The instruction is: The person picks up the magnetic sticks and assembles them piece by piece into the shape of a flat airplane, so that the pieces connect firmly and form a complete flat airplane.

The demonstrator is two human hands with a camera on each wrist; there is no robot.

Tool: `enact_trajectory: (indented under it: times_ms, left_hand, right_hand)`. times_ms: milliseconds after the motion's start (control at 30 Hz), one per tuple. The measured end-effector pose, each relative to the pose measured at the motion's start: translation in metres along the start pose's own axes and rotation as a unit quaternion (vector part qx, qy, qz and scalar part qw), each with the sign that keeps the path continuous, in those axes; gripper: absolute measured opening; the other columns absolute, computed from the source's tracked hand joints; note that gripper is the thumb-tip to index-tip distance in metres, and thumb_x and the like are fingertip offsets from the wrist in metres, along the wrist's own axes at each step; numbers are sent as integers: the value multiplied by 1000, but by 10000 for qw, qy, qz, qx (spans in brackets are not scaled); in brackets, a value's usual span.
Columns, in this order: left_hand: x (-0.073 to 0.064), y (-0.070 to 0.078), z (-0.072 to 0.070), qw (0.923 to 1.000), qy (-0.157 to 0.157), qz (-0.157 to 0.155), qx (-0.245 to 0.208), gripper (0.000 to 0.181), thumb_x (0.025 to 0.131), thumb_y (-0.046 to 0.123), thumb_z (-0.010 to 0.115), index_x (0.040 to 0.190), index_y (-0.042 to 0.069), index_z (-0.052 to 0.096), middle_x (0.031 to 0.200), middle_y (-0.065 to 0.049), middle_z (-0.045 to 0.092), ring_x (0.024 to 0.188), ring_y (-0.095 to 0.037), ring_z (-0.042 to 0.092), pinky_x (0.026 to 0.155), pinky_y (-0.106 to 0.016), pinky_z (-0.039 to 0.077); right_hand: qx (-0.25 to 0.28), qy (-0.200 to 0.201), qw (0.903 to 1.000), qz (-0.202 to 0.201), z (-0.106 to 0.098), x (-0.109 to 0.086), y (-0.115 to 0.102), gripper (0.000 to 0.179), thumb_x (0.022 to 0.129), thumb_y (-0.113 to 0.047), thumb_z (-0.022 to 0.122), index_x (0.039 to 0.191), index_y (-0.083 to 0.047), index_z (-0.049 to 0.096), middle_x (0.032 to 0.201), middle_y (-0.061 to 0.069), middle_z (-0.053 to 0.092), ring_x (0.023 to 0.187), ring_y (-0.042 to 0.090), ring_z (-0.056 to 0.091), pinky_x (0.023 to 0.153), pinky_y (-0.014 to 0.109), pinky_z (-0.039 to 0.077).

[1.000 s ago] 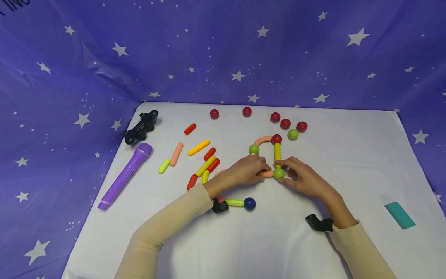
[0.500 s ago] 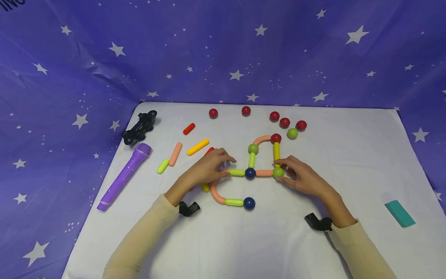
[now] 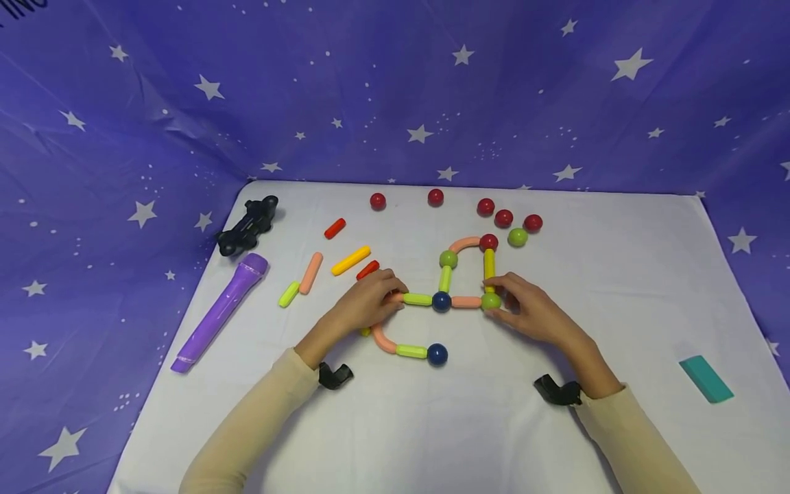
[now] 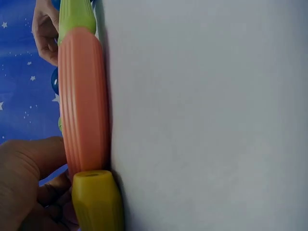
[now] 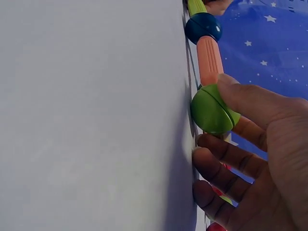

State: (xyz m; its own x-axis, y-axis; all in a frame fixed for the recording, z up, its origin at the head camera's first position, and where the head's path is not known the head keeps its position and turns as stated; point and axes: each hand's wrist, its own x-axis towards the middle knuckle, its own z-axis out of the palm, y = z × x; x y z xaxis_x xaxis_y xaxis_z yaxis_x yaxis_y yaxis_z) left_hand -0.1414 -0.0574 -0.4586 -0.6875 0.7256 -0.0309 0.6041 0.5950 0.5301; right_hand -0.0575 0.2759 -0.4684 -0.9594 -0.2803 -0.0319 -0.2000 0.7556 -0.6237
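On the table lies a joined chain of magnetic sticks and balls. My left hand pinches the curved pink stick at its left end, partly covering it in the head view. Lime sticks join onto that curve, leading to an upper blue ball and a lower blue ball. At the right corner my right hand holds a green ball between thumb and fingers. A short pink stick, a yellow stick, a red ball and another green ball close the loop.
Loose red balls and a green ball lie along the back. Loose sticks lie left of the chain. Further left are a purple tube and a black object; a teal block lies right.
My left hand has moved left from the short pink stick to the curved pink stick and taken hold of it. The chain has shifted slightly away from me. My right hand stays at the green ball.
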Motion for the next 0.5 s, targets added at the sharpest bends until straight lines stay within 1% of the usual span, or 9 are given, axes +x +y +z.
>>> enact_trajectory:
  times_ms: [133,267,367,500]
  left_hand:
    - [6,-1,-1,9998,49,-40,188,22,88,22,74,107,12,72,96,0,61,83,-14,49,73,-26,42]
    - [10,-1,1,9990,102,-31,440,24,87,30,75,105,13,72,92,1,61,80,-13,51,73,-26,44]
    - [12,-1,1,9986,139,-74,509,25,87,33,75,103,14,73,90,2,61,78,-12,51,70,-25,45]
    - [14,-1,2,9986,145,-180,477,26,87,32,75,102,12,73,90,2,61,76,-12,51,67,-23,44]
  right_hand:
    - [-44,22,10000,65,-1,7,0,54,84,-24,78,132,-15,56,105,-1,57,86,15,51,72,29,48]
    - [-124,70,9998,170,-1,11,-2,53,84,-26,78,131,-14,56,105,-1,58,85,16,51,72,28,48]
    - [-187,152,9995,223,1,14,-4,54,83,-28,80,129,-13,57,105,0,59,85,16,52,72,28,48]
    - [-227,271,9990,261,2,16,-7,53,81,-30,81,126,-11,58,104,1,60,84,16,53,72,29,49]
